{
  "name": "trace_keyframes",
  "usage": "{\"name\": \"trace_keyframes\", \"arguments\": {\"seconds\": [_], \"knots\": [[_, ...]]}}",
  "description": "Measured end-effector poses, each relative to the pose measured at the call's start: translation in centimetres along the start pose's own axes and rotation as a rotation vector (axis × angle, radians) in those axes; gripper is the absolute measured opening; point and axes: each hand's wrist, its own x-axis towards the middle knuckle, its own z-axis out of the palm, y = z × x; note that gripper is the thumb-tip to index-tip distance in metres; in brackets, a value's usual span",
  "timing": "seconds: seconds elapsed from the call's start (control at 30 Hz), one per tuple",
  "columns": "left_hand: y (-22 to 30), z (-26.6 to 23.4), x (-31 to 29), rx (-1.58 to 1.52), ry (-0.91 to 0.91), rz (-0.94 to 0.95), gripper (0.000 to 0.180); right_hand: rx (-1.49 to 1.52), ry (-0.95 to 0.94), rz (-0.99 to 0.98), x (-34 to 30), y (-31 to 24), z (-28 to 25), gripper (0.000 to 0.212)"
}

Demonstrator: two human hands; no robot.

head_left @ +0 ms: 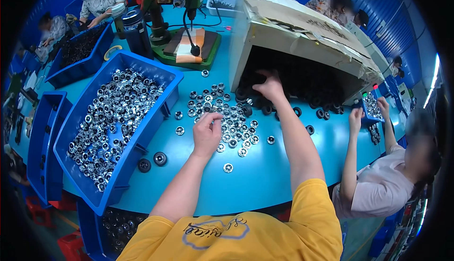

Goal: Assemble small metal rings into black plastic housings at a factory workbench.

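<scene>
The right hand (269, 87) is extended into the mouth of the box (302, 25), among black rings (326, 91); its fingers are spread, and whether a ring is gripped cannot be told. The left hand (207, 132) is held half-curled beside loose silver hubs (236, 128) on the table (198, 192) (any hub within it is hidden). Hubs could be scattered by a sideways sweep; rings could be spilled by careless raking.

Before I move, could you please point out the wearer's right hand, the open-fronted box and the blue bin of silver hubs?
Right hand (270, 87): head view, back of hand.
Open-fronted box (302, 46): head view, upper front edge.
Blue bin (150, 120): head view, right wall.
</scene>
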Motion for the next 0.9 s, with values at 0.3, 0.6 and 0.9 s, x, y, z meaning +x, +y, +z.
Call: {"name": "trace_keyframes", "arguments": {"seconds": [0.3, 0.6, 0.9], "knots": [[0.2, 0.0, 0.2, 0.009, -0.003, -0.003, 0.008, 0.908, 0.069, 0.334, 4.6, -1.5, -0.9, 0.064], [0.1, 0.0, 0.2, -0.028, -0.010, -0.028, 0.009, 0.143, 0.361, -0.105, 0.0, -2.9, -1.2, 0.049], [-0.2, 0.0, 0.1, 0.003, -0.013, 0.022, 0.011, -0.110, 0.035, -0.175, -8.6, -6.5, 1.7, 0.038]]}}
